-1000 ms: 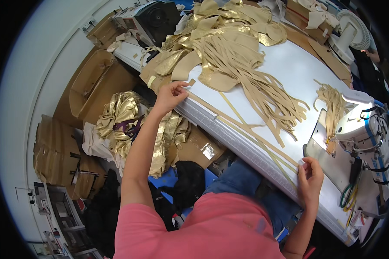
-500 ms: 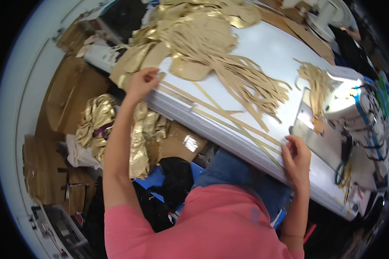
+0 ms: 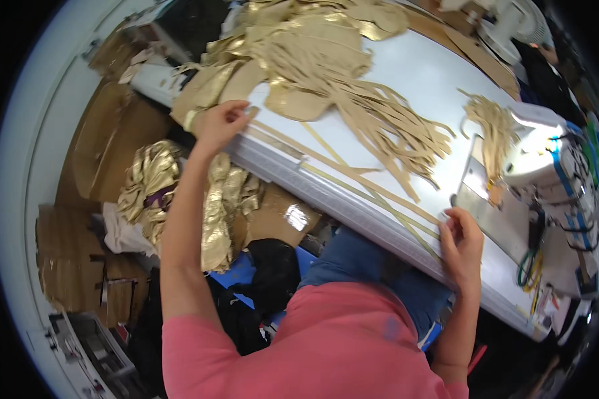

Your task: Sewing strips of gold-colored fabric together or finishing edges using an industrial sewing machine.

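Observation:
A long tan strip lies along the front edge of the white table. My left hand is closed on its left end, with thumb and forefinger pinched. My right hand grips the same strip near its other end, fingers curled. Narrow yellowish tapes cross beneath and beside the strip. Just behind lie a bundle of tan fringed strips and a heap of tan and gold cut pieces.
A sewing machine with a smaller fringe bundle stands at right, a white fan behind. Cardboard boxes line the left. Gold fabric is heaped below the table's left side.
The whole view has shifted left and up since a second ago, mostly in the first half second. Both hands stay at the strip's ends, with little change in their grip.

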